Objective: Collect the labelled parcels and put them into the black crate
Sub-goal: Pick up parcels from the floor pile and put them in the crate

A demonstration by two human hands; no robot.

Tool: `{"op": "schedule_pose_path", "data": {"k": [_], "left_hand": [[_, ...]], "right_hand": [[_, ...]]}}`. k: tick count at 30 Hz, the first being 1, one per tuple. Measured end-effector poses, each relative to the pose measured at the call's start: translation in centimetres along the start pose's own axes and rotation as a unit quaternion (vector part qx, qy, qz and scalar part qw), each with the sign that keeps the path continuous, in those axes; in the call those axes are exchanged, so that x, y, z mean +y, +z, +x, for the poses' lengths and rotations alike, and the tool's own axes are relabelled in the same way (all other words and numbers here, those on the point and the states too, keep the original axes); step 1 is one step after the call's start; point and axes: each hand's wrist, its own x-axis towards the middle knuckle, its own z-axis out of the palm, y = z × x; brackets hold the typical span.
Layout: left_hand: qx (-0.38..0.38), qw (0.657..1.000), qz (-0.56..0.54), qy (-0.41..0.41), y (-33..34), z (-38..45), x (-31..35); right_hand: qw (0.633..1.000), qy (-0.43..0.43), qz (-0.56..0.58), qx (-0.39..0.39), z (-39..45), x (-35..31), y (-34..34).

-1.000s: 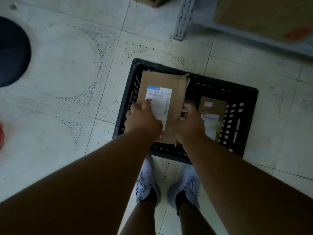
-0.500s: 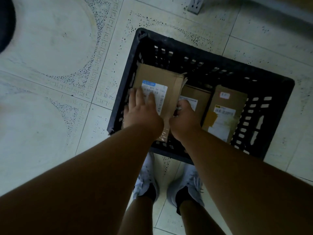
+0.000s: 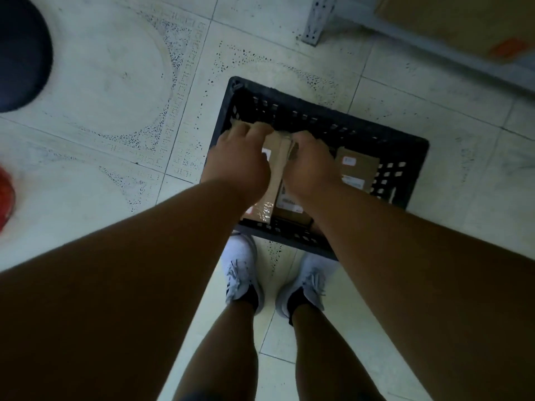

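Parcels lie side by side inside the black crate (image 3: 411, 146) on the tiled floor (image 3: 115, 117): a tall one (image 3: 276, 157) at the left, a second (image 3: 292, 209) beside it and a third (image 3: 359, 166) at the right, each with a white label. The left hand (image 3: 237, 160) curls its fingers over the tall parcel's far edge, and the right hand (image 3: 311, 164) curls over the edge next to it. White shoes (image 3: 241, 273) stand just behind the crate.

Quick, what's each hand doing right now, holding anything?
Left hand: grips the top of the parcel in the crate.
Right hand: grips the same parcel.
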Motion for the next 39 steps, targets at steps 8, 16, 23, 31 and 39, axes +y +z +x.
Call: {"op": "schedule_pose_path", "data": {"k": [8, 16, 23, 31, 39], "left_hand": [[0.045, 0.990, -0.093, 0.091, -19.3, -9.7, 14.4], [0.024, 0.964, -0.136, 0.228, -28.7, -18.0, 23.4], [-0.017, 0.918, -0.127, 0.376, -30.5, -24.0, 34.3], [-0.075, 0.864, -0.134, 0.479, -22.1, -31.9, 50.6], [-0.174, 0.807, -0.142, 0.546, -8.7, -42.7, 63.7]], "right_hand": [[0.971, -0.085, 0.071, 0.212, -18.2, -9.4, -17.5], [0.923, -0.067, 0.129, 0.357, -34.8, -10.2, -27.0], [0.863, -0.008, 0.154, 0.482, -45.4, -3.9, -31.9], [0.817, 0.057, 0.157, 0.552, -55.4, 10.2, -36.3], [0.798, 0.193, 0.142, 0.553, -66.0, 28.1, -40.2]]}}
